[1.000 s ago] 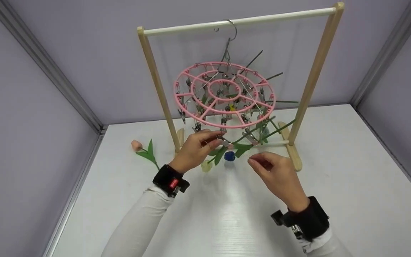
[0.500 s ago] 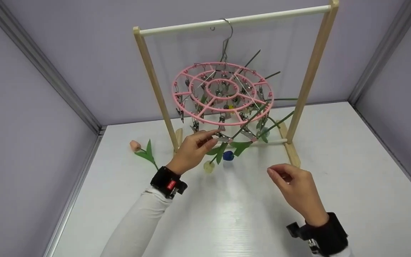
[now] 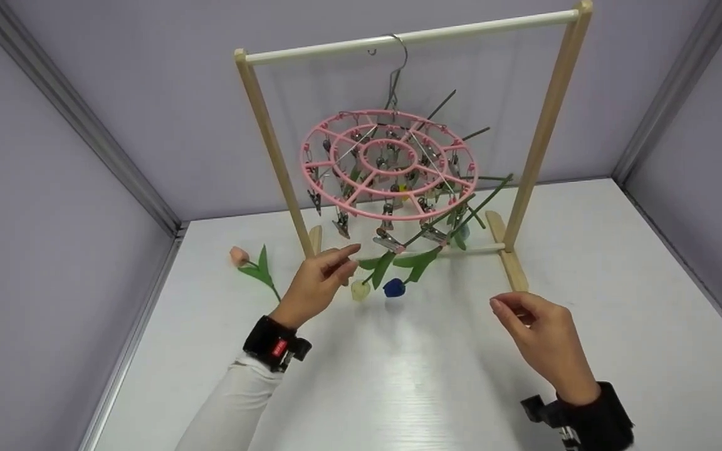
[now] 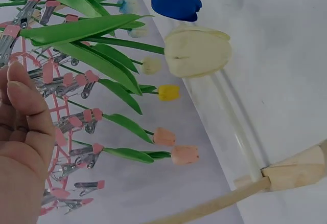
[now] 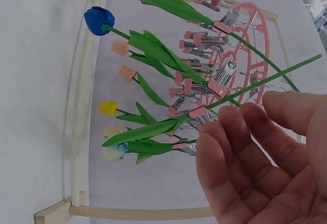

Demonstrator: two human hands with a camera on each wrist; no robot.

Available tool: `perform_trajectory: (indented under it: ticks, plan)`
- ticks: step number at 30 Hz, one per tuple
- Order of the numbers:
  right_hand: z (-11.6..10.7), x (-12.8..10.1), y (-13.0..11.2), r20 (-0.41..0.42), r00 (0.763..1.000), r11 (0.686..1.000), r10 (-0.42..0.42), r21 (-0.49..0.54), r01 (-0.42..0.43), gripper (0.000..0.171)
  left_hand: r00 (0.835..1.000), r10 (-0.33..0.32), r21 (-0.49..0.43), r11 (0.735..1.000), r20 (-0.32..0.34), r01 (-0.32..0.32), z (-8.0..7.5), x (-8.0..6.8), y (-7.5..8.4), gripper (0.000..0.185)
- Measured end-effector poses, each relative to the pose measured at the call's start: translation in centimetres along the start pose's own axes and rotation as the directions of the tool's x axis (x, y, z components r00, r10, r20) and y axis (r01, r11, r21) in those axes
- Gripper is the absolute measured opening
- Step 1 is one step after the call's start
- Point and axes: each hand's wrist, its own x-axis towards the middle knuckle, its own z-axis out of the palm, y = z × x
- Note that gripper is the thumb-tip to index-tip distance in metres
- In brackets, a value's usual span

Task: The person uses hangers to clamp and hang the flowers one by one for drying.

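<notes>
Right now your left hand [image 3: 317,279], grip loosely open and empty, sits center frame just left of the cream tulip [image 3: 360,290]; your right hand [image 3: 539,341], also empty, hangs well apart, lower right.

head view above, wrist views close, sharing pink hanger [image 3: 390,166]

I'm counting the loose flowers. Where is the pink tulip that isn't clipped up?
In the head view, the pink tulip lies on the white table, left of the wooden rack's left post and beyond the left hand.
</notes>
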Motion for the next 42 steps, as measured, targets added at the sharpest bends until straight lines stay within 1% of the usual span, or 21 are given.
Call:
perform_trajectory:
  ticks: [4,7,11,13,14,16,18,19,20,22,25,26,28,29,32,36,38,39,42]
  plan:
    - [-0.5,-0.3,0.9,-0.005,1.000,1.000,0.004,-0.005,-0.004,0.009,0.999,-0.036,0.024,0.999,-0.037,0.037,0.0,-2.2,-2.9,0.030]
    - [-1.0,-0.5,1.8,-0.006,1.000,1.000,0.012,-0.025,-0.012,0.012,0.997,-0.065,0.048,0.997,-0.046,0.068,-0.2,-3.9,-5.4,0.029]
    - [-2.0,-0.7,2.9,-0.016,0.999,0.996,0.043,-0.082,-0.044,0.015,0.995,-0.085,0.109,0.990,-0.050,0.090,-0.9,-5.7,-6.8,0.027]
    - [-2.5,-0.8,3.6,-0.016,0.998,0.992,0.062,-0.113,-0.063,0.018,0.994,-0.095,0.158,0.982,-0.055,0.103,-1.3,-6.4,-7.5,0.025]
    - [-2.7,-0.9,3.9,-0.015,0.998,0.989,0.069,-0.133,-0.070,0.019,0.994,-0.098,0.200,0.974,-0.057,0.108,-1.6,-6.7,-7.8,0.024]
    - [-3.2,-1.0,4.7,-0.007,0.996,0.983,0.084,-0.165,-0.084,0.020,0.992,-0.113,0.308,0.943,-0.057,0.125,-2.1,-7.2,-8.4,0.022]
    - [-3.7,-1.1,5.4,0.000,0.996,0.977,0.092,-0.193,-0.090,0.022,0.992,-0.119,0.427,0.895,-0.043,0.126,-2.6,-7.6,-9.0,0.023]
    - [-3.9,-1.2,5.8,0.001,0.995,0.974,0.096,-0.207,-0.093,0.023,0.992,-0.118,0.493,0.862,-0.031,0.118,-2.9,-7.7,-9.4,0.025]
    - [-4.2,-1.2,6.1,0.002,0.995,0.971,0.096,-0.220,-0.094,0.024,0.993,-0.116,0.557,0.824,-0.013,0.103,-3.1,-7.8,-9.7,0.027]
    - [-4.6,-1.3,6.8,0.004,0.995,0.966,0.102,-0.238,-0.098,0.025,0.994,-0.101,0.668,0.742,0.034,0.052,-3.5,-8.0,-10.4,0.032]
    - [-5.2,-1.4,7.8,0.008,0.994,0.960,0.111,-0.260,-0.105,0.026,0.989,-0.086,0.794,0.606,0.120,-0.043,-3.9,-8.1,-11.5,0.038]
    - [-5.4,-1.4,8.1,0.010,0.993,0.957,0.115,-0.268,-0.108,0.026,0.986,-0.085,0.820,0.569,0.145,-0.072,-4.0,-8.1,-11.8,0.038]
    - [-5.7,-1.4,8.7,0.014,0.992,0.952,0.125,-0.284,-0.116,0.027,0.980,-0.086,0.854,0.508,0.180,-0.112,-4.1,-8.0,-12.3,0.036]
    - [-5.9,-1.4,9.0,0.016,0.991,0.948,0.129,-0.294,-0.119,0.027,0.977,-0.087,0.864,0.487,0.193,-0.128,-4.1,-8.0,-12.4,0.034]
    - [-6.5,-1.4,9.9,0.026,0.989,0.937,0.147,-0.323,-0.131,0.030,0.967,-0.100,0.884,0.436,0.233,-0.168,-4.1,-7.9,-12.8,0.031]
    - [-7.3,-1.5,10.9,0.034,0.985,0.927,0.171,-0.344,-0.150,0.033,0.947,-0.123,0.904,0.357,0.297,-0.237,-4.0,-8.0,-13.2,0.029]
    - [-7.7,-1.5,11.3,0.033,0.983,0.924,0.180,-0.348,-0.157,0.033,0.938,-0.111,0.908,0.311,0.329,-0.282,-3.9,-8.0,-13.5,0.026]
    - [-7.8,-1.5,11.5,0.031,0.982,0.923,0.184,-0.349,-0.162,0.033,0.933,-0.102,0.907,0.293,0.344,-0.302,-3.9,-8.1,-13.7,0.025]
    - [-8.0,-1.6,11.8,0.017,0.983,0.920,0.182,-0.357,-0.164,0.031,0.923,-0.050,0.900,0.248,0.383,-0.360,-3.8,-8.3,-14.3,0.019]
